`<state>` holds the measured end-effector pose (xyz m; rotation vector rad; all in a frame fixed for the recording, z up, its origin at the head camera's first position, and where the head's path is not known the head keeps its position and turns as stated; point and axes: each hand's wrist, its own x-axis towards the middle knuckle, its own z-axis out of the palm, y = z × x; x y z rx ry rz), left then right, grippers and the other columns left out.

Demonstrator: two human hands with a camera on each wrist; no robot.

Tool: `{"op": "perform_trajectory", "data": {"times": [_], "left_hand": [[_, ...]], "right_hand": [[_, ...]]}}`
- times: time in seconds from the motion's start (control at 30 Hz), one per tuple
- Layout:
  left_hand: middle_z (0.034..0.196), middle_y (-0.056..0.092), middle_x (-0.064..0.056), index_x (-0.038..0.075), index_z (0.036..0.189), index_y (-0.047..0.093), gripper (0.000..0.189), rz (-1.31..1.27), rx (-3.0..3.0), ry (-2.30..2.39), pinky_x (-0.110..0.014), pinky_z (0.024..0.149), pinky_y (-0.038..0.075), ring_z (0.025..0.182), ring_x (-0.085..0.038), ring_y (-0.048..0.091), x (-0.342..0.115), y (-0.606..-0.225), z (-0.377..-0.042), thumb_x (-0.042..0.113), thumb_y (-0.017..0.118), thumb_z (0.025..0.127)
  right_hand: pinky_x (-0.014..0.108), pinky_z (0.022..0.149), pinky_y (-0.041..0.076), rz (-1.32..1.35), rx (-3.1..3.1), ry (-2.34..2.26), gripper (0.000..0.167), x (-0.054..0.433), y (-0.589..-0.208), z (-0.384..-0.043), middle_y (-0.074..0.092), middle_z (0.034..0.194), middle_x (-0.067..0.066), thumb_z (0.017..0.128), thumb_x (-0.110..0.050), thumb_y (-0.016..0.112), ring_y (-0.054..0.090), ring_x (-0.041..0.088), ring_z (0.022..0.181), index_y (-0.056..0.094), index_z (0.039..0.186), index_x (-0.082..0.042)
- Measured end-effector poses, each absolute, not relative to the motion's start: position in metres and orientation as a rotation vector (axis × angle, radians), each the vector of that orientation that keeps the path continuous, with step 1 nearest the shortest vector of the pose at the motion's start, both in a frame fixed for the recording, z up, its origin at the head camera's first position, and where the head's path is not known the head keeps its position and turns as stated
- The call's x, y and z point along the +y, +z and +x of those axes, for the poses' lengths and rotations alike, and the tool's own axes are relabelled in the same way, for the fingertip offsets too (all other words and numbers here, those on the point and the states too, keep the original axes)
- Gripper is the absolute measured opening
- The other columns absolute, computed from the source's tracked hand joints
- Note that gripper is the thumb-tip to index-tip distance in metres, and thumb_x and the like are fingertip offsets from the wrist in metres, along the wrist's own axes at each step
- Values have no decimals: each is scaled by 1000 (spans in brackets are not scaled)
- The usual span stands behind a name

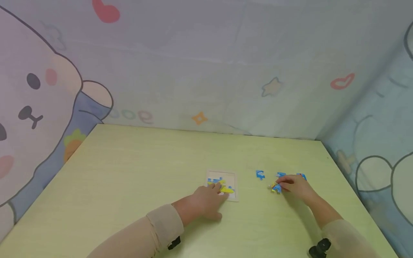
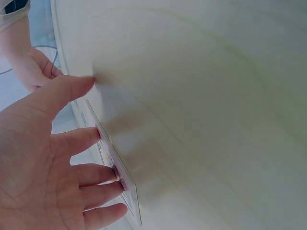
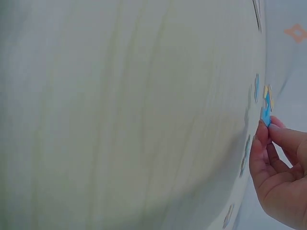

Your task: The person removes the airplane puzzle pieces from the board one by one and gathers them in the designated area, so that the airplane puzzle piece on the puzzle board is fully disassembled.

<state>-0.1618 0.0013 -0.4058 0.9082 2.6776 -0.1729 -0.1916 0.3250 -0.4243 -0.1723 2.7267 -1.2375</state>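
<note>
A shallow puzzle tray point(image 1: 237, 190) with a pale rim lies near the middle of the table, with blue and yellow jigsaw pieces point(image 1: 227, 190) in its lower part. My left hand point(image 1: 206, 203) rests over the tray's left and lower side, fingers spread and nearly straight; in the left wrist view, fingertips touch the tray's edge point(image 2: 125, 175). Between thumb and fingertips, my right hand point(image 1: 298, 187) pinches a blue and yellow puzzle piece point(image 3: 266, 112), raised above the table. My left hand hides part of the tray.
To the right of the tray lies a blue puzzle piece point(image 1: 260, 174). Two more loose pieces, one blue point(image 1: 281, 174) and one blue with red point(image 1: 302, 176), lie behind my right hand. A printed cloth wall point(image 1: 226, 89) stands along the table's back edge.
</note>
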Motion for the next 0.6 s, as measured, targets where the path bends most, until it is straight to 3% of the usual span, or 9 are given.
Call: {"op": "perform_trajectory", "data": {"times": [0.6], "left_hand": [[148,31,-9,27,141,42,67,934,2688,-171,-41,95,40,134,-26,32,1,-405,-162,52,60,82]], "right_hand": [[27,68,51,-45,2831,-1065,19,377,-423,-183,61,104,25,91,1,54,61,14,80,63,103,11]]}}
